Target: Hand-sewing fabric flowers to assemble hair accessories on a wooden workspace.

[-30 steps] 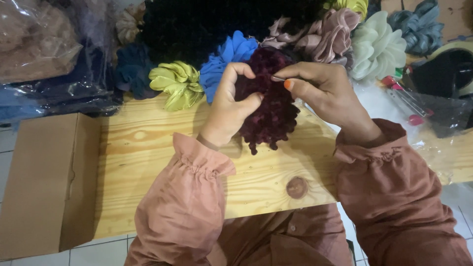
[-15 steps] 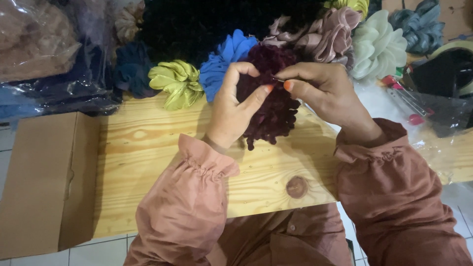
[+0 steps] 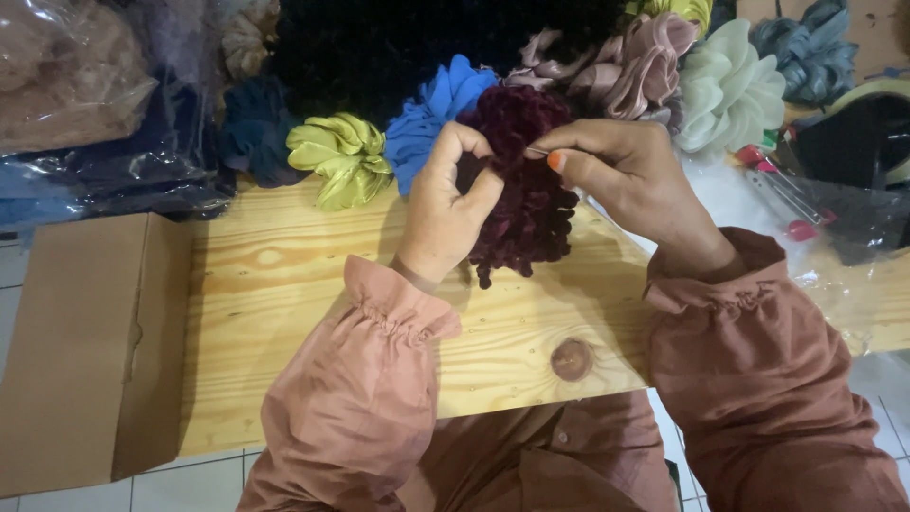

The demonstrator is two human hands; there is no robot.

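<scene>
The person is holding a dark maroon velvet scrunchie [image 3: 523,185] just above the pale wooden desk [image 3: 284,313], in front of a row of other scrunchies. The left hand [image 3: 453,204] is curling around its left side, thumb and forefinger closed on the fabric. The right hand [image 3: 621,175] is pinching a thin needle-like pin [image 3: 536,150] at the top of the ruffles, fingers narrowed tight on it. Compared with a moment ago, the left hand's fingers are sitting a little higher and further round the fabric, and the bundle is looking more gathered, which suggests stitching in progress. A yellow-green satin scrunchie [image 3: 343,156] and a blue scrunchie [image 3: 427,118] are lying just behind, and a cardboard box [image 3: 90,351] is resting at the left
</scene>
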